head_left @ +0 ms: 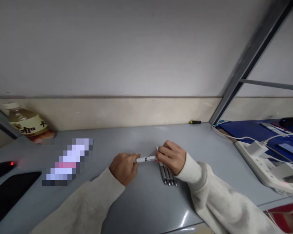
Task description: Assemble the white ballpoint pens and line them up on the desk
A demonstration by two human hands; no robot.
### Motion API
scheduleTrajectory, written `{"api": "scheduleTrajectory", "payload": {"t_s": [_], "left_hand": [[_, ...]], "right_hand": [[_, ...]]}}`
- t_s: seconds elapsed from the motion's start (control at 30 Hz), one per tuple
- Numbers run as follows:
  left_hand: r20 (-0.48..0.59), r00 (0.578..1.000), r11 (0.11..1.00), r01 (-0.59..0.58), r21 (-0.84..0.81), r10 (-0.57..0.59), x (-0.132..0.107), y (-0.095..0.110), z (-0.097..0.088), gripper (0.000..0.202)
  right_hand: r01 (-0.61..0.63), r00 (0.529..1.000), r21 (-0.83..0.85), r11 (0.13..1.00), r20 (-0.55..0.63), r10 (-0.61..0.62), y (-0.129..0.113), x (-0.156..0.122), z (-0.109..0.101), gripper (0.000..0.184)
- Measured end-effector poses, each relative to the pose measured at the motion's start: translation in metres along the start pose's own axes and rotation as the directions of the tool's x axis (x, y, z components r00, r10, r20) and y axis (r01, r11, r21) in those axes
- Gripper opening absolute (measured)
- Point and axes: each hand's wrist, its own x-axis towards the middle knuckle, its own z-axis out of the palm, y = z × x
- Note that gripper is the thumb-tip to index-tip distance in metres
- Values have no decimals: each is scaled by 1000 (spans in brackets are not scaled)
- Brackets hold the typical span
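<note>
My left hand (124, 168) and right hand (172, 156) pinch a white pen (146, 159) at its 9 and 3 o'clock ends. Grey pens (168, 177) lie beneath on the tabletop (136, 201).

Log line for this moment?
left hand: holds white pen | right hand: holds same pen | beneath: grey pens on table

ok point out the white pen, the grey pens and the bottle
white pen (146, 159): head view, bare middle of its barrel
grey pens (167, 177): head view, their lower barrels
bottle (29, 125): head view, its label
</note>
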Motion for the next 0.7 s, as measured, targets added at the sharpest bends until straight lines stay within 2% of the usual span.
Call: {"api": "scheduleTrajectory", "payload": {"t_s": [0.07, 0.13, 0.23, 0.33, 0.5, 0.63, 0.7], "left_hand": [[19, 1000, 999, 7, -35, -7, 1, 2, 0, 35], [59, 997, 998, 45, -42, -43, 2, 4, -2, 36], [167, 976, 990, 142, 11, -142, 4, 8, -7, 36], [245, 945, 976, 205, 80, -218, 6, 11, -12, 34], [279, 926, 966, 225, 127, -253, 7, 13, -14, 34], [279, 924, 964, 233, 125, -260, 6, 14, -15, 34], [284, 920, 960, 236, 152, -271, 6, 14, -15, 33]], "right_hand": [[19, 1000, -91, 996, -9, -20, 1, -1, -3, 21], [2, 1000, -78, 997, -15, -3, 4, -3, -2, 23], [-83, 996, 138, 987, 45, 78, 7, -6, 5, 34], [-162, 986, 324, 932, 77, 145, 7, -7, 11, 29], [-205, 976, 440, 874, 28, 214, 3, -6, 11, 19], [-388, 922, 405, 828, 174, 347, 4, -8, 12, 28], [-396, 918, 415, 819, 210, 337, 4, -8, 12, 28]]}}
